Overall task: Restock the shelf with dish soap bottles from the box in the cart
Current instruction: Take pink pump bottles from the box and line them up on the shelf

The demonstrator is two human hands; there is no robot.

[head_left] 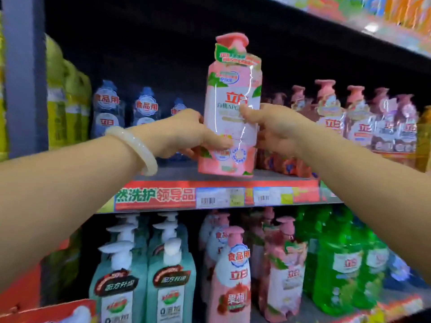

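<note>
Over shelf (pixel 210 176) | left hand (pixel 186 134), right hand (pixel 277 129) grip pink bottle (pixel 233 101) upright

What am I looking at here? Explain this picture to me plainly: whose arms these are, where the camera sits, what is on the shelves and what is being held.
There is no machine here. A person wears a camera on the head, so the single view looks forward and down along their own arms. The left hand, with a pale bangle at the wrist, and the right hand both grip one pink dish soap bottle with a pump top, held upright over the front edge of the middle shelf. To its right stand matching pink bottles; to its left, blue bottles and yellow ones. The shelf below carries teal pump bottles, more pink ones and green bottles. The cart and box are out of view.
</note>
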